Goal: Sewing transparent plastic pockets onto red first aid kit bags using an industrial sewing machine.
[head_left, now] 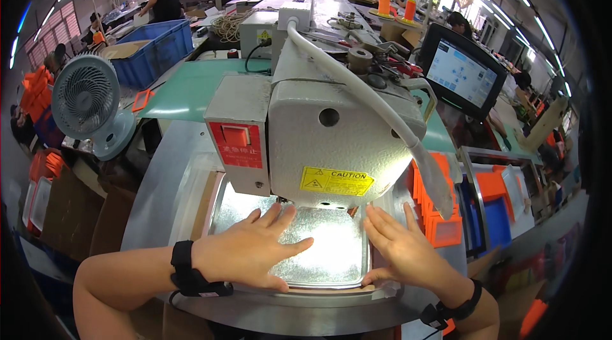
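Observation:
A shiny silver panel with a raised rim lies flat under the head of a large grey industrial sewing machine. My left hand is spread over the panel's left part, fingers pointing toward the machine head. At the panel's right edge, my right hand lies with its fingers stretched out and its thumb near the front right corner. Neither hand grips anything. Bright lamplight glares off the panel's right half. The machine's head hides the panel's far side and most of the needle area.
A red emergency switch sits on the machine's left box. A screen stands at the right, beyond orange frames. On the left are a fan and a blue crate. Other people work farther back.

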Demonstrator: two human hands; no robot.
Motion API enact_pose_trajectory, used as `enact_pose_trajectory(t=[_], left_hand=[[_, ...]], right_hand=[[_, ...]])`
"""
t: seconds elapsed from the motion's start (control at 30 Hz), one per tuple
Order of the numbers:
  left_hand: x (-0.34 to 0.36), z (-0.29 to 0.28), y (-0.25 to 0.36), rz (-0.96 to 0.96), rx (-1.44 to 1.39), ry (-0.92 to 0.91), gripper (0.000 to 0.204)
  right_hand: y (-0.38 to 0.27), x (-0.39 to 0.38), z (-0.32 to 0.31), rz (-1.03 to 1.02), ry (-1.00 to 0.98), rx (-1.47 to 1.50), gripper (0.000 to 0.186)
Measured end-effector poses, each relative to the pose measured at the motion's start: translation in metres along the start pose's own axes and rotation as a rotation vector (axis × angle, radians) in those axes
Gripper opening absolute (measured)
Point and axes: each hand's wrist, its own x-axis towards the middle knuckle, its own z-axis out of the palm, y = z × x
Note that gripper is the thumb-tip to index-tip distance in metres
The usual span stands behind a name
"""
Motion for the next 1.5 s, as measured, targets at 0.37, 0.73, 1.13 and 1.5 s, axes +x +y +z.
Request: enact_pose_trajectory(t=[0.37, 0.73, 1.13, 1.5], left_hand=[[0.002, 0.005, 0.0, 0.012, 0.024, 0.033, 0.08], [-0.013, 0.001, -0.011, -0.033, -0.022, -0.034, 0.083], [-0.035, 0.002, -0.038, -0.042, 0.007, -0.042, 0.084], [-0.012, -0.013, -0.066, -0.063, -0.22, -0.024, 0.083]], right_hand=[[0.004, -0.003, 0.003, 0.009, -0.007, 0.095, 0.105], [-0.01, 0.013, -0.001, 0.0, -0.038, 0.073, 0.103], [-0.022, 0.038, 0.014, -0.025, 0.071, 0.127, 0.104], [0.005, 0.067, 0.007, -0.017, -0.038, 0.098, 0.088]])
